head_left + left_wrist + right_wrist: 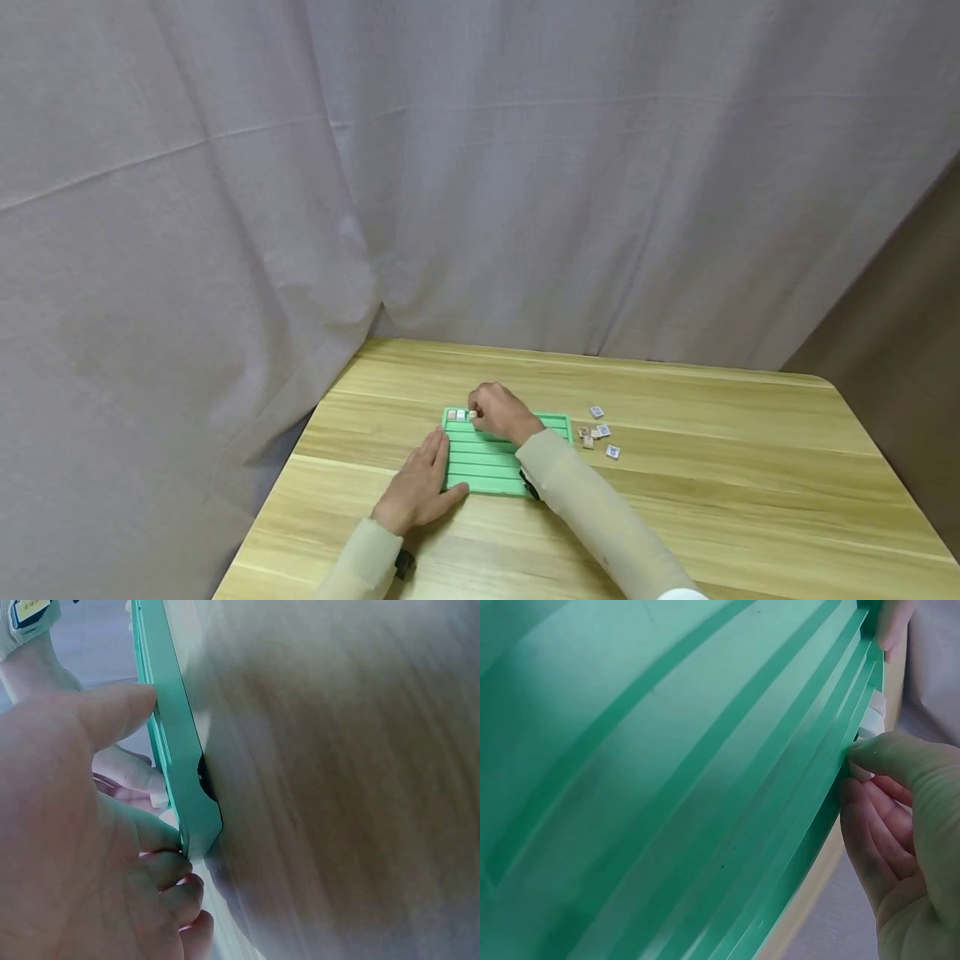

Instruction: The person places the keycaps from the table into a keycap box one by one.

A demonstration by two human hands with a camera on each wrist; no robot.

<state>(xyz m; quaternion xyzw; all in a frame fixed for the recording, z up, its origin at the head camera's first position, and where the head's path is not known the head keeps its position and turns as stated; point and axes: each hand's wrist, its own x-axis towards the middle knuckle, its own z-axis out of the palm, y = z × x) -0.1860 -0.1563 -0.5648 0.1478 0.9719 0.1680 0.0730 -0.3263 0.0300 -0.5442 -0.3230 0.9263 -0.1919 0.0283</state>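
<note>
A green ridged tray (480, 468) lies on the wooden table. My left hand (417, 485) rests along its left edge, fingers extended and thumb at the near corner; in the left wrist view the thumb and fingers touch the tray's side wall (174, 712). Over the far row, my right hand (501, 412) pinches a small white tile (472, 414) between thumb and fingertips. The right wrist view shows this tile (861, 772) partly hidden by the thumb. Two more tiles (456, 414) sit in the far row's left end, just left of the pinched one.
Several loose tiles (603, 430) lie on the table (720, 483) to the right of the tray, some with blue faces up. A grey curtain (510, 208) hangs behind the table's far edge. Dark bands are on both wrists.
</note>
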